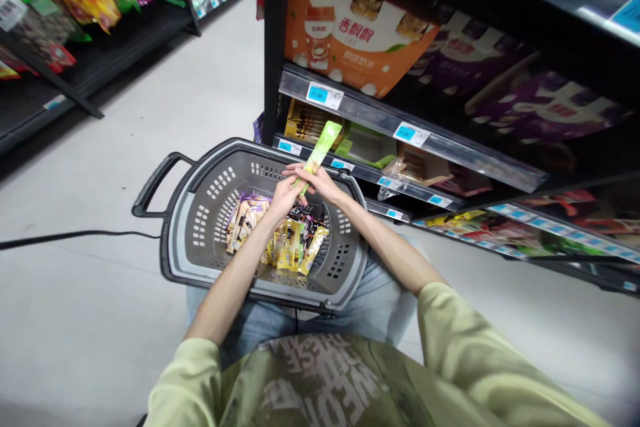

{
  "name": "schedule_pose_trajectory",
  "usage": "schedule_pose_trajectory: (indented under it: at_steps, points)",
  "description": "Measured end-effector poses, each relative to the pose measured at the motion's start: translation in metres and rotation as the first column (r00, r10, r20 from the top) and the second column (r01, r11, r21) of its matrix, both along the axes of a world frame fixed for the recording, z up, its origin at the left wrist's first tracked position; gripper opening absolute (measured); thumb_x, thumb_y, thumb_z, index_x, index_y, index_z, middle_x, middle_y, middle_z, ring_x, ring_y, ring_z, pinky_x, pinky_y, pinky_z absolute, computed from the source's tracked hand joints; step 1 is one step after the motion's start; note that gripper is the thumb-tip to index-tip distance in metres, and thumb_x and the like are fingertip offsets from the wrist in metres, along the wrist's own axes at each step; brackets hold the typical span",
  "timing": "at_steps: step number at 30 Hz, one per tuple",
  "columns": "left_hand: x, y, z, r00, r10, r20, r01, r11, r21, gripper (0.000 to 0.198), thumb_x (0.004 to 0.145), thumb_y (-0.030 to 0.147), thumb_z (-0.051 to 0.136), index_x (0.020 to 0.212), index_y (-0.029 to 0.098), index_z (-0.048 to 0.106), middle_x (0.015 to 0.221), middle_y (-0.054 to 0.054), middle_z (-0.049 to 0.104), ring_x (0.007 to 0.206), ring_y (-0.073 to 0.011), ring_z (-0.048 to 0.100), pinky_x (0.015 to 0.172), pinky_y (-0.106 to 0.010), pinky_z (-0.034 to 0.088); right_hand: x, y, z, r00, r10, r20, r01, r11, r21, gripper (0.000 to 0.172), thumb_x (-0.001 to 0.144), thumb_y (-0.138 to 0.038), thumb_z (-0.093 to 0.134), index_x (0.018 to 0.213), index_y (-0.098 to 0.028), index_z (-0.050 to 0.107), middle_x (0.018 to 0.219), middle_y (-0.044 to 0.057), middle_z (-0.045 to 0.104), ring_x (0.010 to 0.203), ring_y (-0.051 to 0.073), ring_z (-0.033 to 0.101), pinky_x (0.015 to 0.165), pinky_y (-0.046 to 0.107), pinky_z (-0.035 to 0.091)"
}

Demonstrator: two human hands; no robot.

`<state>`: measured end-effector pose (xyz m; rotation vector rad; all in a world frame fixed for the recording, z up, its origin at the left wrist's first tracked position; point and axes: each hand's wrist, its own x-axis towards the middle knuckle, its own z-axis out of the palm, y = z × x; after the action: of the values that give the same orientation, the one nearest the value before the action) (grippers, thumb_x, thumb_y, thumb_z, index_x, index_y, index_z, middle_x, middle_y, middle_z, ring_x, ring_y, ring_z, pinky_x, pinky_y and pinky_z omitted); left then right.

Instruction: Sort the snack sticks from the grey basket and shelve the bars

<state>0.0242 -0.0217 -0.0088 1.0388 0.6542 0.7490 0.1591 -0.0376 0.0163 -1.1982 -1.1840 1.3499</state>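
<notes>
Partly out of sight

Fingers (305, 177) cover part of the green sachet (329, 139); the left forearm (239, 281) hides some packets (293, 244) in the basket (200, 190); a black cord (85, 234) is cut by the left edge; price tags' (325, 95) fine print is too small to read

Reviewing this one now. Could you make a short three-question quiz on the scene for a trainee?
1. What colour is the packet that the left hand and right hand hold?
2. True or false: the orange box lies in the basket.
3. Which lie in the basket? A) bottles B) small packets C) apples

Key:
1. Green.
2. False; it stands on a shelf.
3. B.
</notes>
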Motion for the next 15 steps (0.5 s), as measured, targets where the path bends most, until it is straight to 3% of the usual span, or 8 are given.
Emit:
schedule_pose_trajectory:
  at_steps: [3, 6, 10, 13, 15]
  points:
    - [-0.001, -0.001, 0.003, 0.996, 0.006, 0.091, 0.007, 0.99, -0.142, 0.033, 0.082, 0.045, 0.072, 0.088, 0.013, 0.066, 0.069, -0.001, 0.067, 0.046, -0.0054, 0.054, 0.046, -0.017, 0.043, 0.002, 0.001, 0.003, 0.991, 0.007, -0.135, -0.013, 0.999, -0.038, 0.043, 0.08, -0.044, 0.068, 0.113, -0.015, 0.067, 0.114, 0.011, 0.074, 0.06, 0.011, 0.059, 0.044, 0.02, 0.042]
    - [-0.002, -0.001, 0.007, 0.978, 0.024, 0.207, 0.031, 0.966, -0.257, 0.024, 0.086, 0.038, 0.069, 0.087, 0.014, 0.064, 0.057, 0.002, 0.06, 0.045, -0.0067, 0.051, 0.046, -0.018, 0.04, 0.004, -0.001, 0.007, 0.971, 0.093, -0.221, -0.104, 0.994, -0.04, 0.044, 0.074, -0.032, 0.069, 0.115, -0.015, 0.066, 0.121, 0.012, 0.072, 0.085, 0.02, 0.069, 0.064, 0.026, 0.055]
    - [-0.004, 0.0, 0.013, 0.96, 0.034, 0.278, 0.07, 0.932, -0.356, 0.023, 0.092, 0.037, 0.06, 0.082, 0.016, 0.059, 0.047, 0.005, 0.049, 0.039, -0.0065, 0.041, 0.044, -0.018, 0.035, 0.008, -0.003, 0.008, 0.957, 0.183, -0.224, -0.186, 0.983, 0.006, 0.046, 0.071, -0.029, 0.076, 0.115, -0.016, 0.067, 0.122, 0.011, 0.072, 0.105, 0.023, 0.069, 0.09, 0.035, 0.056]
    - [-0.004, 0.001, 0.014, 0.957, -0.014, 0.29, 0.126, 0.92, -0.371, 0.029, 0.094, 0.041, 0.058, 0.077, 0.017, 0.057, 0.042, 0.007, 0.041, 0.037, -0.0054, 0.034, 0.043, -0.017, 0.031, 0.012, -0.001, 0.005, 0.975, 0.174, -0.141, -0.17, 0.985, 0.042, 0.049, 0.071, -0.034, 0.083, 0.114, -0.016, 0.069, 0.117, 0.011, 0.074, 0.103, 0.022, 0.07, 0.091, 0.032, 0.055]
    - [-0.003, 0.001, 0.011, 0.967, -0.068, 0.246, 0.152, 0.928, -0.34, 0.038, 0.096, 0.047, 0.052, 0.073, 0.017, 0.057, 0.041, 0.006, 0.041, 0.036, -0.0059, 0.035, 0.044, -0.018, 0.032, 0.011, 0.0, 0.002, 0.991, 0.11, -0.078, -0.107, 0.993, 0.039, 0.049, 0.07, -0.039, 0.085, 0.11, -0.015, 0.071, 0.112, 0.011, 0.075, 0.092, 0.019, 0.071, 0.078, 0.028, 0.056]
